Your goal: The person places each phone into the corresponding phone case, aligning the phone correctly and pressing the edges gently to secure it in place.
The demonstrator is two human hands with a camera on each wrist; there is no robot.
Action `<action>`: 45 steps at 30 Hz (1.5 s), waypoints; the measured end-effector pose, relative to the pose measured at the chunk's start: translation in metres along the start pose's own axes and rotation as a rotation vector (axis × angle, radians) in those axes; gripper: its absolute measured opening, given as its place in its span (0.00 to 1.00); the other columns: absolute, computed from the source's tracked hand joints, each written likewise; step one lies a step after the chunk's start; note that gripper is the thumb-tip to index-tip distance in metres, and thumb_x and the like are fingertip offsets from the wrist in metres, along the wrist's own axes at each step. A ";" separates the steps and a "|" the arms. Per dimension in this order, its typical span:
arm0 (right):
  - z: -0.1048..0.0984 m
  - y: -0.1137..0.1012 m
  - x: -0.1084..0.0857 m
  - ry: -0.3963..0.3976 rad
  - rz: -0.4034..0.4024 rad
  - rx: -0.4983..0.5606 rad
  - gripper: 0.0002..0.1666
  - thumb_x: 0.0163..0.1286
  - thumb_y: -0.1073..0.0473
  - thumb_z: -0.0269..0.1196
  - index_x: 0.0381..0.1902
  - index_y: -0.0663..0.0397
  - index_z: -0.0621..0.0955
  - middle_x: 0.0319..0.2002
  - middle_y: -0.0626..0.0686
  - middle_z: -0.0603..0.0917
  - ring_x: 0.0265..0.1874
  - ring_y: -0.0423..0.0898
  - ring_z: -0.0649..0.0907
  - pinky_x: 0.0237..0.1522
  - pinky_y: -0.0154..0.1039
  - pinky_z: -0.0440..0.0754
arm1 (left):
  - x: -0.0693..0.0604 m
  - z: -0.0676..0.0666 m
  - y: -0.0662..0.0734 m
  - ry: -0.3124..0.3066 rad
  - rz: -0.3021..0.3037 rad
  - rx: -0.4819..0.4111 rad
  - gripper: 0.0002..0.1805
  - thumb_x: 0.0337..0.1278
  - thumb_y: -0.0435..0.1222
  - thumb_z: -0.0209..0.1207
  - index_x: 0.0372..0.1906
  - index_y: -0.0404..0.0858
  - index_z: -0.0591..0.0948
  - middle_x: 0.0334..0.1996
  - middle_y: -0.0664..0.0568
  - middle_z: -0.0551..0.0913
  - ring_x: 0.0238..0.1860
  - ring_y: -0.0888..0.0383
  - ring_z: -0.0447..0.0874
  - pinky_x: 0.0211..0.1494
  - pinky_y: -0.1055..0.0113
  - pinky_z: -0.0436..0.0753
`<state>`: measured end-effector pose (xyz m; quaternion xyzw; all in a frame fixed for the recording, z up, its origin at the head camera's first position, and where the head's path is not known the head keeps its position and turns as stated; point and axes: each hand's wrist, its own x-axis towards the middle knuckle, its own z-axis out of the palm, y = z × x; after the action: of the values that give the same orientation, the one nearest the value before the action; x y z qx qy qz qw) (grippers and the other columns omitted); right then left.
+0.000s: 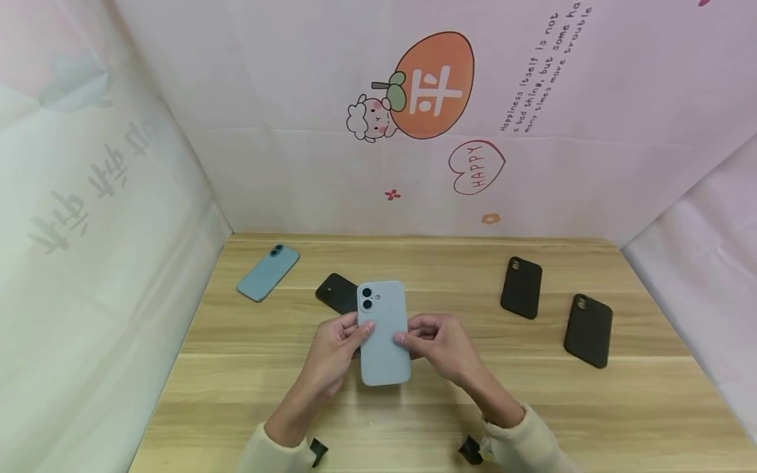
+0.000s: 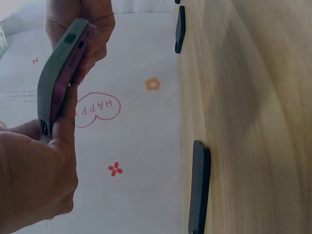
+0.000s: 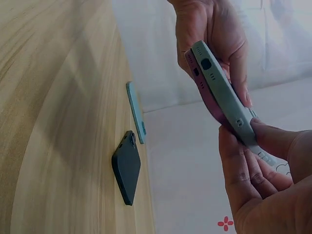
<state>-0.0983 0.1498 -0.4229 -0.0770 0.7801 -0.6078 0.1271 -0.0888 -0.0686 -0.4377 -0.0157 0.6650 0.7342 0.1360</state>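
A pale blue-grey phone case (image 1: pixel 383 355) is held over the middle of the table, its back and camera holes facing up in the head view. My left hand (image 1: pixel 331 351) grips its left edge, thumb on the back and fingers beneath. On the opposite edge, my right hand (image 1: pixel 443 345) pinches it the same way. Both wrist views show a purple phone (image 3: pixel 209 95) under the case (image 3: pixel 222 87). At the end with the port holes, a gap separates phone and case, so the phone sits tilted, partly out. The phone's screen is hidden.
Behind the left hand lies a black phone or case (image 1: pixel 337 293), partly covered by the held case. A blue phone (image 1: pixel 268 272) lies at the back left. Two black phone cases (image 1: pixel 522 288) lie on the right of the wooden table (image 1: pixel 284 401). Cloth walls (image 1: pixel 296 177) surround it.
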 end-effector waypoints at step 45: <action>-0.027 -0.001 0.000 0.040 -0.119 -0.244 0.11 0.70 0.58 0.74 0.43 0.61 0.91 0.40 0.56 0.92 0.30 0.43 0.85 0.34 0.33 0.85 | -0.002 -0.002 0.004 0.030 -0.009 -0.291 0.21 0.84 0.34 0.51 0.68 0.24 0.72 0.55 0.31 0.84 0.53 0.45 0.89 0.54 0.45 0.88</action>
<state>-0.1066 0.1746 -0.4155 -0.1257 0.8448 -0.5160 0.0651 -0.0877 -0.0712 -0.4336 -0.0493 0.5535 0.8218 0.1258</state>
